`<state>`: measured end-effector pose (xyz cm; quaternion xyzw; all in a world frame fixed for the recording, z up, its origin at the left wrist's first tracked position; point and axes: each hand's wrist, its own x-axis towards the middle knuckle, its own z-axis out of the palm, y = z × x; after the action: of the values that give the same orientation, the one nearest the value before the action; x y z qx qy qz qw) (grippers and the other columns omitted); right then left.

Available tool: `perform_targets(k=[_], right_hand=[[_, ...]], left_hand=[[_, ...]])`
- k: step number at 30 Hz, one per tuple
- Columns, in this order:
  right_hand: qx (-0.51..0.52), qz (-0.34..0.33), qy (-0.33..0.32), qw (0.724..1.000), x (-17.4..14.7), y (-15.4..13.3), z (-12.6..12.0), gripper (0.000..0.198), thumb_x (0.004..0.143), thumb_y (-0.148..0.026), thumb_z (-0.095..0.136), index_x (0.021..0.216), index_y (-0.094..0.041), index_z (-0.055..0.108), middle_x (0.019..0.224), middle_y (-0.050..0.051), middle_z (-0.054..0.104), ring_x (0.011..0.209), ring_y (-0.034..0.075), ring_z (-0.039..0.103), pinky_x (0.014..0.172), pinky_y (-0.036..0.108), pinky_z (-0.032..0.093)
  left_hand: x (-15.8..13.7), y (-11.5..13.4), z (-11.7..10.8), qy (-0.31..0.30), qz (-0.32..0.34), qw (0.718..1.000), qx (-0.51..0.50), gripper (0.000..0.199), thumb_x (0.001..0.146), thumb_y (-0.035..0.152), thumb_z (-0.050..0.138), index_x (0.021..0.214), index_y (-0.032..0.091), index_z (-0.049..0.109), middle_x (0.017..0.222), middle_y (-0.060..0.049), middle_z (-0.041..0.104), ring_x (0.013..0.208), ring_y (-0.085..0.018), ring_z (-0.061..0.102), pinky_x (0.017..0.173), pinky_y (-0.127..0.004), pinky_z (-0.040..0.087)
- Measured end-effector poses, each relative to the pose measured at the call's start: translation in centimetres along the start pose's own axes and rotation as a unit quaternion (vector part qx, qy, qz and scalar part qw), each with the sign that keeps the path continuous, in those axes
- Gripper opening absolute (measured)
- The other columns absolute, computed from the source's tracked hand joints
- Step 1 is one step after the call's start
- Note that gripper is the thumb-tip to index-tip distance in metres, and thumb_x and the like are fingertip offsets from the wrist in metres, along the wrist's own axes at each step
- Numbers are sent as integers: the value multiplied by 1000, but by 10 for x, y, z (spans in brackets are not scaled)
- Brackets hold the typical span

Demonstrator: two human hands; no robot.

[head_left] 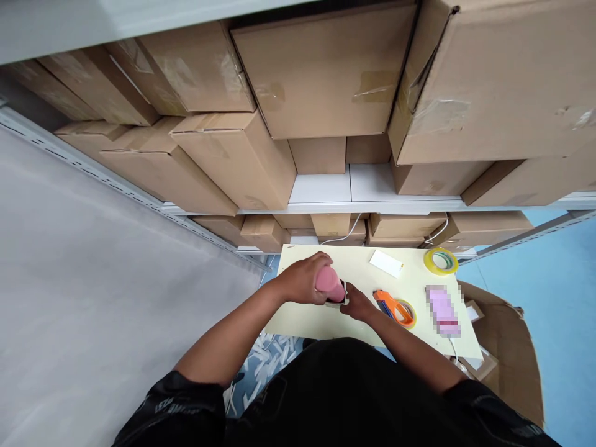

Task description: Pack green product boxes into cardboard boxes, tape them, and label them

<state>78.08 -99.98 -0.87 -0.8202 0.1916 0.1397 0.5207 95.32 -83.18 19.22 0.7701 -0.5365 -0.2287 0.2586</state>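
The left hand (305,279) is curled around a smooth pink object (329,282), the fingers wrapped along its far and near sides. The right hand (357,303) pinches the edge of a small dark-and-white piece (343,293) right against the pink object's right end; the hands cover much of it, so it may be a part of the same object or a separate one. Both hands meet over the middle of a pale yellow table (298,318), with the pink object between them.

Just right of the right hand lies an orange tape dispenser (390,303) with a blue strip along its left side and a roll of yellow tape by it. Beyond it, toward the back edge, is a flat white box (386,263). A loose roll of yellow tape (429,261) sits at the far right corner, and nearer on that side is a flat pink item (442,310), blurred over, with a white cord (454,352) running below it.

Behind the table, metal shelves hold brown boxes (326,74). A big open carton (516,366) stands on the blue floor (570,298) at right, and white strips (269,360) litter the floor at left.
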Motion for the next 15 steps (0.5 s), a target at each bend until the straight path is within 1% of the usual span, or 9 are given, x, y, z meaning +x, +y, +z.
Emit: perform_targets(k=[2,4,5,6,8,10,11,13,15], right_hand=[[14,8,17,1000,3,-1,-3,84,68,-14,74,148,-23,48,129,10,65,108,26,64,81,33,51],[27,10,30,999,7,-2,-7,88,67,-13,75,150,-24,47,129,11,64,112,27,63,81,33,52],[31,11,31,999,9,-2,-9,89,68,-13,75,151,-25,46,131,11,63,114,27,63,80,32,53],[33,13,28,999,10,-2,-11,91,68,-15,75,153,-25,44,133,11,62,115,27,63,79,32,53],[32,24,19,999,14,-1,-13,92,70,-17,76,155,-26,41,136,11,61,115,27,63,78,33,54],[26,30,10,999,16,1,-15,94,72,-19,76,157,-27,38,138,11,60,115,27,64,82,34,55],[22,30,8,999,17,2,-16,96,72,-19,76,158,-27,36,140,11,59,118,27,63,85,35,56],[8,21,5,1000,13,4,-19,102,71,-20,76,161,-28,29,149,11,53,128,28,59,96,40,54],[-24,7,22,999,2,4,-26,106,70,-21,77,163,-26,26,159,12,44,142,31,48,111,46,46]], left_hand=[[-15,-3,-12,86,-56,992,-70,57,64,26,74,120,24,60,119,-6,66,103,-27,65,89,-36,51],[-31,-14,-10,189,-98,964,-161,47,67,26,72,111,23,60,106,-4,66,95,-24,63,83,-33,50],[-38,-21,-5,240,-116,938,-220,43,68,28,72,109,22,60,102,-3,66,92,-22,63,80,-31,50],[-45,-28,3,284,-131,905,-289,42,69,30,72,108,21,59,99,-3,65,89,-21,62,77,-29,49],[-56,-38,21,350,-153,821,-425,43,70,35,70,110,21,60,97,-3,65,84,-19,61,71,-26,49],[-64,-42,41,378,-169,736,-536,47,72,39,68,114,20,61,98,-4,66,82,-19,62,68,-27,50],[-67,-42,50,379,-176,701,-578,48,73,40,67,115,20,61,99,-5,67,82,-19,63,69,-29,52],[-71,-39,66,366,-188,648,-641,46,76,42,65,116,19,62,101,-7,69,85,-21,65,73,-34,57],[-75,-33,77,352,-197,610,-682,42,79,42,62,114,18,62,103,-8,71,88,-22,67,79,-38,59]])
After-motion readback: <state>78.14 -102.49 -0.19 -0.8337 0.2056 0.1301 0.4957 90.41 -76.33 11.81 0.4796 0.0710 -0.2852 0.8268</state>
